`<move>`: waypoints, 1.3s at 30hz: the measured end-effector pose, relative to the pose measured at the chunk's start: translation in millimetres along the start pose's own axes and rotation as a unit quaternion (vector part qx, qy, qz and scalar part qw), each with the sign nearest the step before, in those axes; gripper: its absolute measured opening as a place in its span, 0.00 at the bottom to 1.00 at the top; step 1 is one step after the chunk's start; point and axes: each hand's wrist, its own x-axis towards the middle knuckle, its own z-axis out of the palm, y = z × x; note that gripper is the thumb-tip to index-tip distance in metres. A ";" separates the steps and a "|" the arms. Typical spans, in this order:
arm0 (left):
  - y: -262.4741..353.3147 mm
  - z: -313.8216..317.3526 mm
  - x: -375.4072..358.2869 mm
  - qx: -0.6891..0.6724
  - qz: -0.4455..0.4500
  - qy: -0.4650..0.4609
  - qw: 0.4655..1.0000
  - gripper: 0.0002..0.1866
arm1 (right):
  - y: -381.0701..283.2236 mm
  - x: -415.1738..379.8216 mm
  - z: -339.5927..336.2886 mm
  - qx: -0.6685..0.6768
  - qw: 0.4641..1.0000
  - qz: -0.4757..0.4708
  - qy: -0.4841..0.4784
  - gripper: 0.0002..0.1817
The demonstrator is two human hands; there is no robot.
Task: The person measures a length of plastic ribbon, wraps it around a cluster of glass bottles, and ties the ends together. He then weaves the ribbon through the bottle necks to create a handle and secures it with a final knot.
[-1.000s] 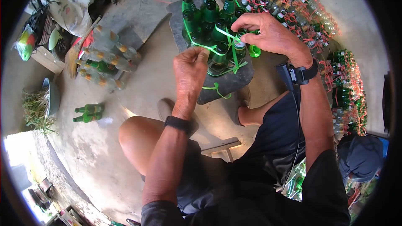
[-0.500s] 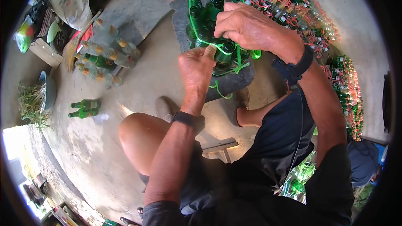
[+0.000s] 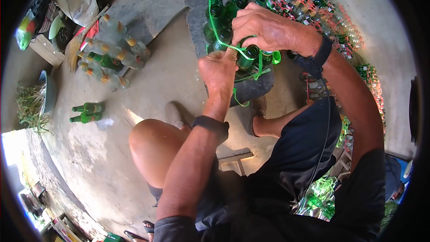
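A cluster of upright green glass bottles (image 3: 216,12) stands on a dark mat (image 3: 254,90), with a bright green plastic strap (image 3: 213,22) running round the necks. My left hand (image 3: 218,71) is closed at the near side of the cluster, pinching the strap between thumb and fingers. Just above and to the right, my right hand (image 3: 264,29) has its fingers curled down over the bottles. Its fingertips are partly hidden, and what they hold cannot be made out. Loose strap ends hang at the cluster's near right side.
Many bottles bound with red strips (image 3: 331,22) stand along the right wall. On the floor at left are clear bottles (image 3: 139,50) with a green one among them, and two green bottles (image 3: 87,112) lying down. My knees flank a small wooden stool (image 3: 237,157). Green strapping (image 3: 322,190) lies at lower right.
The bottle cluster and both hands sit slightly further right and lower in view. My left hand keeps its pinch on the strap; my right hand stays curled over the bottles.
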 end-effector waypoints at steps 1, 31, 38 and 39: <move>0.5 1.0 0.2 -0.004 -0.013 0.002 1.000 0.14 | 2.2 -1.3 3.3 -0.001 1.000 -0.012 0.015 0.08; -3.8 4.0 -2.7 0.022 0.023 0.012 0.999 0.16 | -4.0 1.3 -17.4 -0.096 0.994 -0.055 0.027 0.02; -6.9 2.2 -0.8 0.046 0.030 -0.004 0.998 0.18 | -9.8 1.0 -23.6 -0.009 1.000 0.006 0.013 0.02; -5.1 2.4 -2.2 0.019 0.027 -0.007 0.999 0.17 | -10.1 1.6 -23.5 0.006 1.000 0.018 0.007 0.02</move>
